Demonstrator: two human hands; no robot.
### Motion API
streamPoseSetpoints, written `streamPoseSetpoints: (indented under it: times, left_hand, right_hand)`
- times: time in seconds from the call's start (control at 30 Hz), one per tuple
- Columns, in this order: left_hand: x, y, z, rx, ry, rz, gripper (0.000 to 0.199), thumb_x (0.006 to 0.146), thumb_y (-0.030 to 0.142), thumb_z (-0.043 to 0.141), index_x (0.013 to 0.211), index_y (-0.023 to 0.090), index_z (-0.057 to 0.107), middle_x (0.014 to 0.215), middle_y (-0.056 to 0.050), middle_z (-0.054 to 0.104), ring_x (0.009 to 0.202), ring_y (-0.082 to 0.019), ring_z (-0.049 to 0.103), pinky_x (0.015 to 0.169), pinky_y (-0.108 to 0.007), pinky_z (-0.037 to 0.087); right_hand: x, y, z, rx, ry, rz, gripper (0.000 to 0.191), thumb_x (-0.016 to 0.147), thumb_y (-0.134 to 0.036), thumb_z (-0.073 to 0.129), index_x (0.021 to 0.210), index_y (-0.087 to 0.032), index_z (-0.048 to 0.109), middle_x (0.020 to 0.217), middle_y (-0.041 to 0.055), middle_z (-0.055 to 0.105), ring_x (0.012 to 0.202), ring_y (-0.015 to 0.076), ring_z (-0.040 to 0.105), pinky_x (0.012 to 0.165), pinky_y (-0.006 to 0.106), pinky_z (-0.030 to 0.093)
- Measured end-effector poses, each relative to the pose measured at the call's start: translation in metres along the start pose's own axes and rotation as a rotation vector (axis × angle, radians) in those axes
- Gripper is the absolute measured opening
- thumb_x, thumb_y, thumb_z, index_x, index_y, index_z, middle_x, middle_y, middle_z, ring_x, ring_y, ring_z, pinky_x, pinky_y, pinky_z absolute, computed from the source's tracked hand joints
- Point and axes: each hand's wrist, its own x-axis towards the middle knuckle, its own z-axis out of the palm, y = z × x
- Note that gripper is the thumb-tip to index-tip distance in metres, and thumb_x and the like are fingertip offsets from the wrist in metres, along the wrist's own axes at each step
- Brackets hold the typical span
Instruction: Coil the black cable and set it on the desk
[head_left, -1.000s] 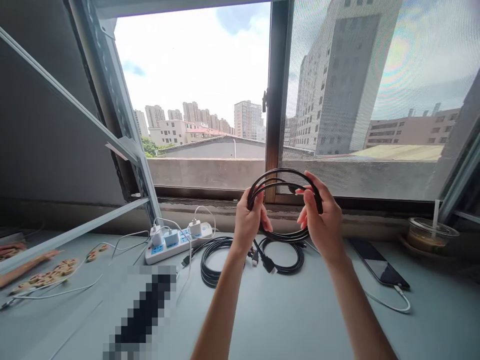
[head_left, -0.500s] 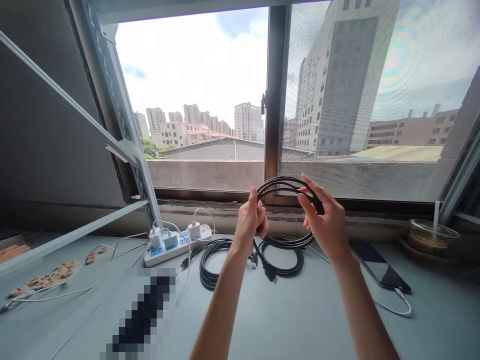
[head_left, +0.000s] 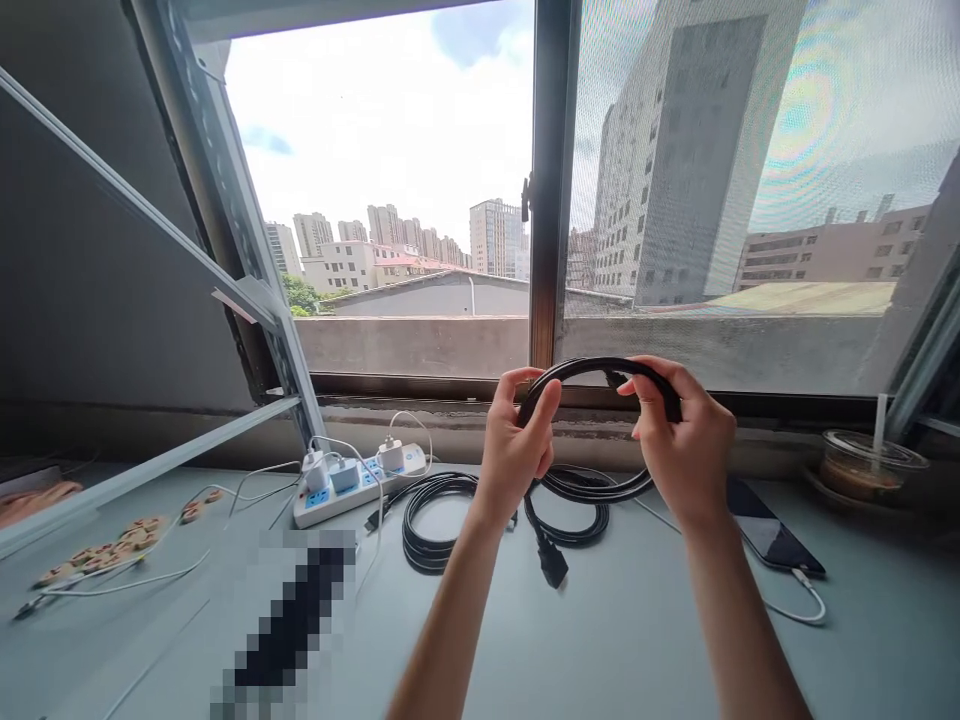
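A coiled black cable [head_left: 600, 366] is held up above the table, its loops bunched together along the top. My left hand [head_left: 521, 430] is closed around the left side of the coil, thumb upright against it. On the right side, my right hand [head_left: 686, 435] grips the loops between thumb and fingers. One black connector [head_left: 553, 565] hangs below the coil near my left hand; a second dark end [head_left: 616, 380] shows by my right fingertips. Beneath lie two more black coils on the table, a left one [head_left: 420, 560] and a right one [head_left: 592, 535], partly hidden by my hands and the held cable.
A white power strip [head_left: 360, 492] with plugged-in chargers stands at the back left. White cords and small wooden-looking pieces [head_left: 112, 550] lie further left. A phone [head_left: 776, 530] on a white cable and a lidded drink cup [head_left: 862, 470] are at right. A window is behind.
My hands have moved slightly right and apart. The loops, spread before, are now gathered into one bundle at the top. My right hand has closed in on the coil, and the connector swings lower.
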Motion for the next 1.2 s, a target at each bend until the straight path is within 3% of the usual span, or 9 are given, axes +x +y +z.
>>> streamPoseSetpoints:
  times: [0.1,0.23,0.3,0.43,0.53,0.87,0.97,1.1,1.2]
  left_hand:
    - [0.0,-0.005,0.003,0.01,-0.022,0.042,0.035,0.08,0.053,0.064,0.089,0.021,0.052,0.039,0.011,0.032,0.028,-0.004,0.023,0.027,-0.014,0.021]
    - [0.001,0.002,-0.001,-0.035,0.038,0.05,0.039,0.074,0.055,0.068,0.077,0.018,0.061,0.04,0.01,0.029,0.029,-0.003,0.018,0.027,-0.015,0.014]
    - [0.002,0.008,-0.006,-0.052,0.096,0.051,0.039,0.07,0.055,0.072,0.075,0.017,0.064,0.039,0.01,0.027,0.03,-0.002,0.015,0.028,-0.016,0.01]
    - [0.001,0.018,-0.017,-0.066,0.155,0.091,0.039,0.065,0.054,0.076,0.071,0.016,0.067,0.037,0.009,0.026,0.031,-0.002,0.014,0.028,-0.017,0.007]
    - [-0.001,0.023,-0.02,-0.071,0.163,0.122,0.039,0.066,0.054,0.076,0.07,0.016,0.068,0.036,0.009,0.027,0.031,-0.002,0.014,0.029,-0.017,0.007]
    - [-0.008,0.016,-0.002,-0.032,0.333,0.363,0.036,0.072,0.054,0.071,0.07,0.018,0.069,0.037,0.009,0.022,0.031,-0.003,0.015,0.029,-0.019,0.011]
    - [-0.01,0.012,0.0,-0.062,0.347,0.435,0.033,0.076,0.051,0.069,0.071,0.018,0.069,0.039,0.009,0.022,0.031,-0.002,0.015,0.029,-0.018,0.011]
    - [-0.009,0.011,-0.001,-0.131,0.334,0.511,0.035,0.08,0.05,0.066,0.071,0.017,0.069,0.038,0.009,0.022,0.029,-0.002,0.016,0.028,-0.018,0.01]
    - [-0.006,0.01,-0.003,-0.145,0.332,0.491,0.039,0.08,0.052,0.065,0.065,0.016,0.066,0.038,0.009,0.023,0.027,-0.002,0.017,0.027,-0.017,0.009]
  right_hand:
    - [0.002,0.005,0.001,0.012,-0.015,0.014,0.028,0.09,-0.041,0.05,0.098,-0.019,0.065,0.076,0.0018,0.068,0.049,0.0113,0.057,0.06,0.027,0.049]
    - [0.004,0.001,-0.004,0.135,-0.011,0.065,0.031,0.08,-0.047,0.063,0.096,-0.02,0.067,0.108,0.0073,0.062,0.044,0.0064,0.053,0.04,0.023,0.044]
    - [0.005,-0.001,-0.008,0.103,-0.048,0.063,0.037,0.075,-0.049,0.067,0.099,-0.021,0.068,0.114,0.008,0.061,0.048,0.0078,0.057,0.04,0.024,0.045]
    - [0.004,0.0,-0.009,-0.032,-0.186,0.03,0.034,0.075,-0.049,0.066,0.093,-0.02,0.071,0.09,0.0048,0.07,0.056,0.014,0.063,0.058,0.028,0.051]
    - [0.001,-0.002,-0.006,-0.013,-0.212,0.059,0.035,0.078,-0.051,0.063,0.087,-0.018,0.072,0.078,0.0046,0.071,0.06,0.017,0.066,0.06,0.028,0.051]
    - [0.0,-0.018,-0.014,-0.094,-0.005,0.093,0.044,0.073,-0.055,0.066,0.097,-0.018,0.074,0.076,0.0063,0.073,0.067,0.0224,0.07,0.062,0.03,0.053]
    - [0.001,-0.019,-0.016,-0.086,-0.031,0.119,0.046,0.073,-0.054,0.066,0.098,-0.017,0.074,0.079,0.0069,0.073,0.069,0.0222,0.07,0.061,0.029,0.054]
    - [0.001,-0.019,-0.014,0.018,-0.158,0.18,0.045,0.076,-0.053,0.064,0.101,-0.017,0.073,0.08,0.005,0.074,0.073,0.0208,0.07,0.063,0.026,0.054]
    - [0.001,-0.017,-0.009,0.152,-0.145,0.206,0.039,0.075,-0.051,0.066,0.097,-0.019,0.074,0.084,0.0041,0.074,0.078,0.0209,0.07,0.07,0.028,0.055]
